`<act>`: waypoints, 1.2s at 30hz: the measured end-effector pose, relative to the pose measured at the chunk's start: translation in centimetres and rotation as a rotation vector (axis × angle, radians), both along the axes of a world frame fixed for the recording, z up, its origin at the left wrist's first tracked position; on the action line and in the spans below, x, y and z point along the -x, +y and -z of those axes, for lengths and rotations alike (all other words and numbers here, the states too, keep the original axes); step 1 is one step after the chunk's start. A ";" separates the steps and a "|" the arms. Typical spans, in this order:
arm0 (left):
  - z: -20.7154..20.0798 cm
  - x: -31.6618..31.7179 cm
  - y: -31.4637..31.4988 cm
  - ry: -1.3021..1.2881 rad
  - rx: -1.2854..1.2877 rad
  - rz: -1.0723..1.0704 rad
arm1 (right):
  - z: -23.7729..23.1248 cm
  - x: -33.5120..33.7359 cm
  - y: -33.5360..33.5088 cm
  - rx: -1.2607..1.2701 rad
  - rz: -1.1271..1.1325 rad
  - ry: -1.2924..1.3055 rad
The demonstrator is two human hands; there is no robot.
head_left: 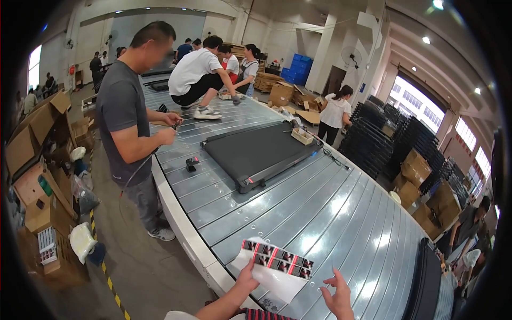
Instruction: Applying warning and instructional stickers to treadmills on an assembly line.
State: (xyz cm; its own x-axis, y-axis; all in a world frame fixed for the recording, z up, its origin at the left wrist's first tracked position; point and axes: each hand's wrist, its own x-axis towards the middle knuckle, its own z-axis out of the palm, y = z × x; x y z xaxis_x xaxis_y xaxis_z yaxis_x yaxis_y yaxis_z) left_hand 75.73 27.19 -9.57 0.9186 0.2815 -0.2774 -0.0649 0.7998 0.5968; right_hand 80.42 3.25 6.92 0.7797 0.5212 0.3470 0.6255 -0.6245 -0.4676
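My left hand [248, 278] is closed on the edge of a white sheet of stickers [280, 260]. Black, red and white labels fill the sheet's upper part, and its lower part is bare white backing. Just right of the sheet, my right hand [337, 294] is raised with its thumb and fingers apart. A faint pale streak shows above its fingertip, too blurred to make out. Both hands are above the near end of a long metal slat conveyor [320, 213]. Farther along it lies a flat black treadmill deck [250, 149].
On the conveyor are a small black part [192, 164], a parts box [302, 136], a thin cable [336, 158] and another black deck [425, 280]. A co-worker [130, 106] stands at the left edge; another crouches on the slats [194, 74]. Cardboard boxes [48, 213] line the left.
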 end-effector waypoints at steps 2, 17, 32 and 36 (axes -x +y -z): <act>-1.7 0.5 -0.4 -0.012 -0.492 0.042 | -0.5 -0.5 -0.2 -0.015 0.011 -0.017; -1.7 2.4 5.0 -0.011 0.406 -0.057 | 4.4 0.7 -1.4 -0.086 0.048 0.126; 1.8 6.8 -15.2 -0.158 -0.983 0.725 | 21.5 2.2 -1.5 -0.241 -0.028 0.735; -1.2 6.7 -12.6 -0.238 -1.043 0.884 | 21.2 6.2 2.6 -0.294 -0.035 0.837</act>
State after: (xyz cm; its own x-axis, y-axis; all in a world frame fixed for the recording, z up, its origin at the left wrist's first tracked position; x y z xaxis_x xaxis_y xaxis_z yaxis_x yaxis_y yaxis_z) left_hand 69.07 14.63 -8.40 0.8936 -0.4340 -0.1144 0.0408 -0.1752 0.9837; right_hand 74.25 5.85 -14.33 0.8233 0.5288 -0.2061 0.0232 -0.3942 -0.9187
